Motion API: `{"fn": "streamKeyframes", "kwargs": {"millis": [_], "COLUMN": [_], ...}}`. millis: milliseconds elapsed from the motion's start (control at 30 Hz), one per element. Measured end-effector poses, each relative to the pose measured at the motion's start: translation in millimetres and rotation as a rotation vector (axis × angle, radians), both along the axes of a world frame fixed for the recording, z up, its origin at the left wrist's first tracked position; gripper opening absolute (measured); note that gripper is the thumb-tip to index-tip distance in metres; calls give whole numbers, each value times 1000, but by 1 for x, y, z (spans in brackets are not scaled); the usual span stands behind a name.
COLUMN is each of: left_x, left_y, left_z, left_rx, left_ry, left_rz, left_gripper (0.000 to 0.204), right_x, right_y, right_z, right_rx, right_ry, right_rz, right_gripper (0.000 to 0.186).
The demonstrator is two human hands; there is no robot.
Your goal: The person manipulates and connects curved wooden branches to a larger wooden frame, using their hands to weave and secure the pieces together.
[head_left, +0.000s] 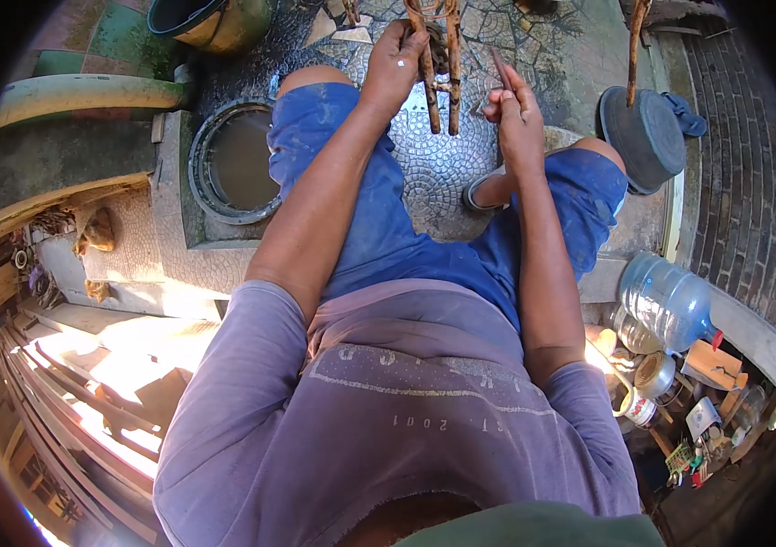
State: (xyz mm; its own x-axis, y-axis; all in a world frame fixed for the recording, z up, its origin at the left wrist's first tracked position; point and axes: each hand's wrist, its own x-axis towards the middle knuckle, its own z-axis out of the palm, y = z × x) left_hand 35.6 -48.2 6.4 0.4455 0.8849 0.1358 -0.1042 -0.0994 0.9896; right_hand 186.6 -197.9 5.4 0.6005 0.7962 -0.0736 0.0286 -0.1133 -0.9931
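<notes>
My left hand (391, 75) is closed around one upright of a brown wooden stick frame (452, 77), near the top of the view. Two thin, roughly parallel sticks hang down in it, joined by a short crosspiece. A dark rounded thing shows behind them, too shaded to name. To the right of the frame, my right hand (521, 128) pinches a thin brown strip (500, 66) that points up and away. Whether the strip is a blade or wood I cannot make out. It stands apart from the frame.
At left, a round basin (196, 173) holds murky water, with a bucket (240, 25) beyond it. A dark tub (645, 137) stands at right; a clear water jug (666, 296) lies nearer. Another stick (636, 50) hangs at upper right. Mosaic paving (433, 173) lies between my legs.
</notes>
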Motion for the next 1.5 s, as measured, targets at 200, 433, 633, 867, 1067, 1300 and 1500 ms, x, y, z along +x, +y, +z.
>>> {"fn": "streamKeyframes", "kwargs": {"millis": [200,433,633,867,1067,1300,1500], "left_x": [7,12,13,15,13,15,13], "left_y": [3,14,16,23,22,16,30], "left_z": [11,21,16,6,13,14,-1], "left_rx": [109,71,-77,-105,-158,-69,-123], "left_ry": [-31,-89,-207,-295,-242,-192,-255], "left_rz": [10,-4,-64,-110,-60,-46,-39], "left_gripper": [24,25,24,27,29,27,27], "right_x": [-4,-16,-21,-17,-14,-15,-17], "right_y": [5,32,68,85,98,87,100], "right_z": [28,43,36,48,46,50,45], "right_rx": [-15,130,222,287,369,332,372], "right_ry": [-38,-93,-217,-252,-228,-184,-217], "right_rz": [-49,-78,-98,-115,-78,-99,-85], "right_gripper": [31,24,20,17,17,16,16]}}
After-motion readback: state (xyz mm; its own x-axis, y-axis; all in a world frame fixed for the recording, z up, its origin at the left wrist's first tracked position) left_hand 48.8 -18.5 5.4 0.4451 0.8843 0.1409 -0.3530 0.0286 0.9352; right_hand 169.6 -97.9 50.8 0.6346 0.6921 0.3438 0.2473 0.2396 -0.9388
